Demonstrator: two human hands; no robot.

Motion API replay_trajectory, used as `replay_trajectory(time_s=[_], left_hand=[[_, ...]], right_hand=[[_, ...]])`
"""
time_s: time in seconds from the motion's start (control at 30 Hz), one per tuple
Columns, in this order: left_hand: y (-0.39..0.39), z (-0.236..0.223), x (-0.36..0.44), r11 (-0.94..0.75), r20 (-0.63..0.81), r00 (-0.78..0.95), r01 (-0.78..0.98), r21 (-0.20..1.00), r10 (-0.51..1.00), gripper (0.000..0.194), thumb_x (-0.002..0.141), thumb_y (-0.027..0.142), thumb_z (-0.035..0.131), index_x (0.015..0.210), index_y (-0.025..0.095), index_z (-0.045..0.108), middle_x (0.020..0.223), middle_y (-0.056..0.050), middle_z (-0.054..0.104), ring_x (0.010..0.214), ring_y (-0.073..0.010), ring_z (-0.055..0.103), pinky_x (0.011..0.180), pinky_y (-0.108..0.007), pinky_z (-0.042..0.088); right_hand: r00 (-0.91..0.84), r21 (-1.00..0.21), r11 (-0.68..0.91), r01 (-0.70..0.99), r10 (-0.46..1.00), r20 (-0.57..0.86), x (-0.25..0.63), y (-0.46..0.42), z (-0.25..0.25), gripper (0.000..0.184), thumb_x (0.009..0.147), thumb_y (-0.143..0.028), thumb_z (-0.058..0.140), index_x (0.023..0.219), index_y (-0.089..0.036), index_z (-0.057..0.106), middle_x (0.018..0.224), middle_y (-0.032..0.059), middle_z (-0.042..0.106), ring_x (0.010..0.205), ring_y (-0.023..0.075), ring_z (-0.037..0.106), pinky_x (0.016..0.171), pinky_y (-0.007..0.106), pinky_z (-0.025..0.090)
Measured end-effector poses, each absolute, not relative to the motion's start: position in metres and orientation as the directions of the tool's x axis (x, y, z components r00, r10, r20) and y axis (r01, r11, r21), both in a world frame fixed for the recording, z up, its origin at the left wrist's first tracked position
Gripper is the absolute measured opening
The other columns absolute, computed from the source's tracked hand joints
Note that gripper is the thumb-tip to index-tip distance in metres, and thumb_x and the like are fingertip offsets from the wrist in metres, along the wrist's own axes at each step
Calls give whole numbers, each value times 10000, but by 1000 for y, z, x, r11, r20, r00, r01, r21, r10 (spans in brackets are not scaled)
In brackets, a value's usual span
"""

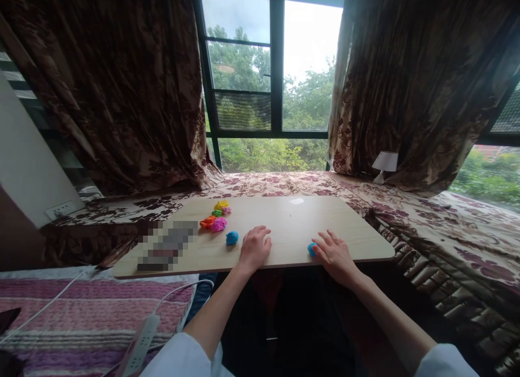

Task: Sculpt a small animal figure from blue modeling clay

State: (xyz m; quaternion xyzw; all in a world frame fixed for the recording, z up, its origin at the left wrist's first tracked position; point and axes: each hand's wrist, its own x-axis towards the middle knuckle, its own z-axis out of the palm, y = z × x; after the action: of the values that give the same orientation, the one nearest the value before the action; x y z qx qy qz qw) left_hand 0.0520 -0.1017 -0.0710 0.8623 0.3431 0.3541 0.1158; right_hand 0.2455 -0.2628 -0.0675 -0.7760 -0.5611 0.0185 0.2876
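Note:
My right hand point(336, 253) lies over the near part of a pale wooden tabletop point(280, 225), its fingers spread and stretched out. A small blue lump of modelling clay point(311, 249) shows at the thumb side of that hand, partly covered by it. My left hand point(255, 248) rests on the board with fingers loosely bent and apart, and I see nothing in it. Just left of it sits another blue lump of clay point(232, 238), separate from the fingers.
Farther left are orange clay point(208, 222), magenta clay point(219, 224), green clay point(216, 213) and yellow clay point(221, 205). A blurred-out flat item point(166, 247) lies at the table's left end. A power strip point(140, 342) rests on the striped bedding, and a small lamp point(384, 163) stands by the window.

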Motion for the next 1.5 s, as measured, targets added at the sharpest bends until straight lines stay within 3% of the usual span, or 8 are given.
replay_trajectory(time_s=[0.1, 0.27, 0.47, 0.67, 0.9, 1.03, 1.3, 1.5], left_hand=[[-114, -66, 54, -735, 555, 482, 434, 521, 678, 201, 860, 217, 489, 1000, 193, 632, 1173, -75, 602, 1121, -186, 533, 1009, -373, 392], [-151, -52, 52, -742, 575, 486, 289, 605, 658, 242, 854, 229, 478, 1047, 218, 624, 1107, -34, 646, 1076, -159, 570, 973, -307, 434], [-184, -38, 48, -741, 609, 451, 209, 638, 652, 274, 856, 296, 503, 1115, 252, 582, 1079, -32, 634, 1027, -173, 582, 913, -314, 464], [-181, -43, 50, -763, 641, 422, 257, 593, 641, 236, 828, 282, 542, 1053, 242, 602, 1042, -47, 620, 1014, -200, 570, 905, -343, 455], [-148, -50, 42, -795, 615, 505, 412, 445, 606, 243, 806, 217, 548, 1035, 218, 628, 1025, -57, 606, 997, -223, 554, 903, -402, 421], [-141, -57, 36, -815, 585, 573, 467, 344, 575, 193, 795, 210, 560, 963, 229, 652, 971, -41, 617, 955, -210, 551, 870, -374, 425], [-152, -69, 33, -783, 575, 580, 592, 188, 577, 253, 903, 263, 383, 996, 237, 617, 1023, -50, 605, 985, -199, 528, 901, -359, 389], [-150, -83, 33, -710, 579, 530, 693, 124, 619, 364, 910, 319, 354, 1191, 159, 522, 1251, -131, 544, 1187, -261, 432, 1019, -450, 269]], right_hand=[[347, -616, -78, 784, 877, 331, 229, -248, -63, 287, 834, -407, 523, 1033, -264, 672, 1297, 39, 547, 1347, 266, 247, 1088, 473, 128], [335, -862, 141, 488, 881, 334, 201, -220, -55, 496, 856, -559, 401, 1023, -185, 680, 955, 77, 707, 952, 236, 616, 855, 365, 454], [348, -946, 270, 178, 882, 318, 176, -223, -54, 610, 832, -655, 361, 1014, -174, 688, 954, 106, 705, 848, 200, 640, 778, 342, 496], [299, -940, 259, 222, 900, 319, 184, -228, -45, 549, 843, -579, 427, 1068, -137, 661, 917, 120, 707, 846, 219, 652, 719, 349, 518], [322, -766, 141, 627, 849, 420, 214, -220, -47, 230, 769, -240, 597, 978, -172, 661, 1020, 81, 654, 923, 206, 600, 870, 353, 437], [251, -590, 57, 806, 869, 426, 215, -224, -45, 110, 810, -226, 577, 868, -188, 662, 974, 53, 642, 911, 184, 594, 866, 328, 430], [279, -313, -155, 937, 871, 404, 190, -174, -49, 255, 899, -305, 527, 1108, -166, 564, 1154, 73, 574, 999, 201, 576, 859, 421, 472], [172, -195, -104, 975, 911, 376, 190, -188, -63, 339, 932, -296, 448, 1247, -181, 499, 1365, 92, 455, 1279, 245, 375, 1052, 469, 288]])
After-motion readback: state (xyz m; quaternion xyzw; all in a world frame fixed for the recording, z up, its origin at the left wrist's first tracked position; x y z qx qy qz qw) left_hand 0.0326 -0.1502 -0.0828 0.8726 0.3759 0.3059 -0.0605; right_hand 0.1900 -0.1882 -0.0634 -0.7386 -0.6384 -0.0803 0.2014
